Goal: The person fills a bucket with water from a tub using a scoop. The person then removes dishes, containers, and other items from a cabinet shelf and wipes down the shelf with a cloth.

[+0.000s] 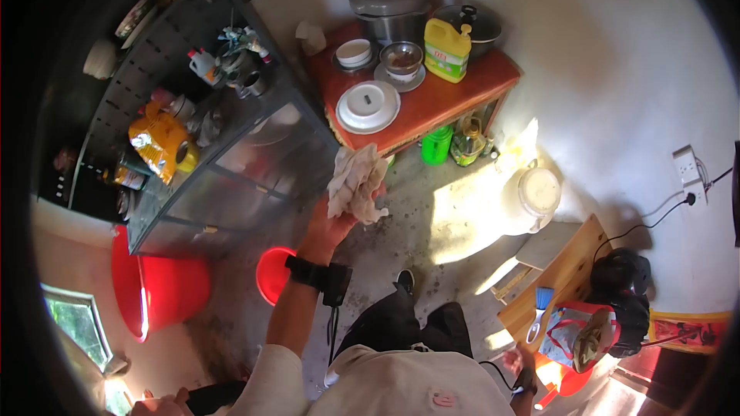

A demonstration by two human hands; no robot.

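Note:
My left hand (333,219) reaches forward, closed around a crumpled, pale beige cloth (356,185) that covers most of its fingers. A black band with a small device sits on that wrist. Ahead of the cloth is the front corner of a red-brown table (432,112), with a white lidded dish (368,106) near its edge. My right hand (515,362) is low by my right side, small and blurred, its fingers unclear. Close to it, a blue-bristled brush (539,312) with a white handle is at the wooden bench.
A dark shelf cabinet (254,162) with bottles and bags stands left. The table carries a large pot (389,8), bowls (354,52) and a yellow jug (447,50). Red tubs (173,285), a red basin (270,273), a pale bucket (538,191) and a wooden bench (566,273) surround me.

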